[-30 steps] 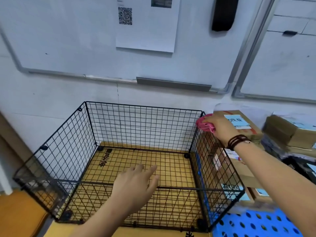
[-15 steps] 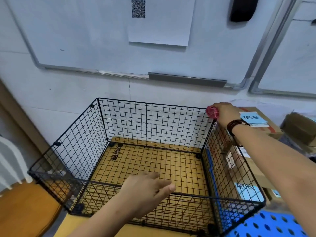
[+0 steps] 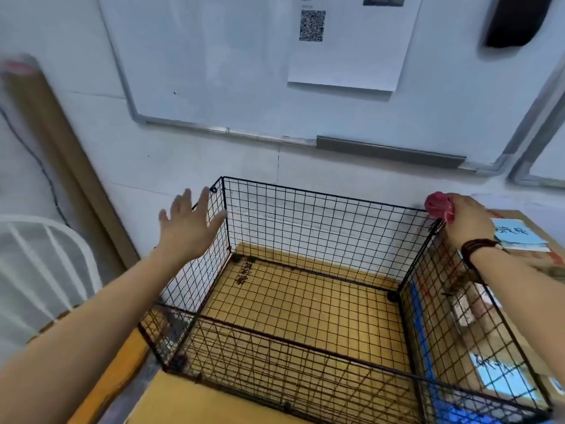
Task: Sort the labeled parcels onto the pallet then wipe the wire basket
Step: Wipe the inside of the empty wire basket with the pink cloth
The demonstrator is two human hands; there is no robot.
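Observation:
A black wire basket (image 3: 321, 221) stands empty on a yellow board, open at the top. My right hand (image 3: 464, 221) grips a bunched pink cloth (image 3: 438, 206) and holds it against the basket's far right top corner. My left hand (image 3: 189, 226) hovers with fingers spread at the far left top corner, just outside the left wall; whether it touches the wire I cannot tell. Brown cardboard parcels with blue labels (image 3: 516, 237) are stacked right of the basket, one label (image 3: 501, 376) showing through the mesh.
A whiteboard (image 3: 244, 71) with a sheet bearing a QR code (image 3: 312, 26) hangs on the wall behind. A brown cardboard tube (image 3: 61, 160) leans at the left beside a white mesh object (image 3: 39, 270). Blue perforated surface (image 3: 458, 414) shows at the bottom right.
My left hand has risen from over the basket's near wall to the far left top corner. The right hand stays with the cloth at the far right corner. My view has shifted left.

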